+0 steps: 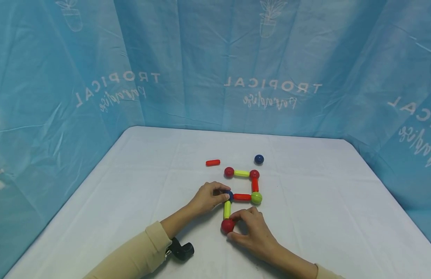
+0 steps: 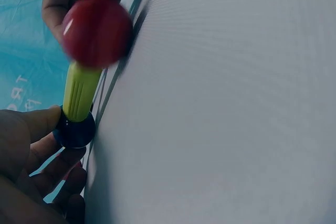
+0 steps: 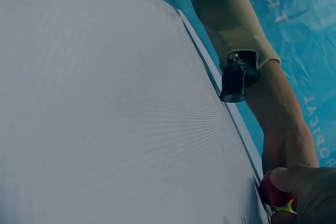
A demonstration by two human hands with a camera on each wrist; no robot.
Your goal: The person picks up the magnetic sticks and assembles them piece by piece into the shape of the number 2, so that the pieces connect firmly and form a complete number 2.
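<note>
My left hand (image 1: 211, 197) pinches a dark blue ball (image 2: 75, 129) between thumb and fingers. A yellow-green rod (image 1: 227, 209) runs from that ball toward me to a red ball (image 1: 227, 226), which my right hand (image 1: 251, 232) grips between thumb and forefinger. From the blue ball a red rod (image 1: 242, 197) leads right to a lime ball (image 1: 256, 198). Another red rod (image 1: 255, 185) joins the lime ball to a red ball (image 1: 254, 174) behind it. There a yellow-green rod (image 1: 241, 173) connects to one more red ball (image 1: 229, 172) on the left.
A loose red rod (image 1: 213, 162) and a separate dark blue ball (image 1: 258, 159) lie farther back on the white table (image 1: 306, 186). A black wrist device (image 1: 182, 250) sticks out by the left sleeve. Blue printed curtains (image 1: 201, 58) surround the table's back and sides.
</note>
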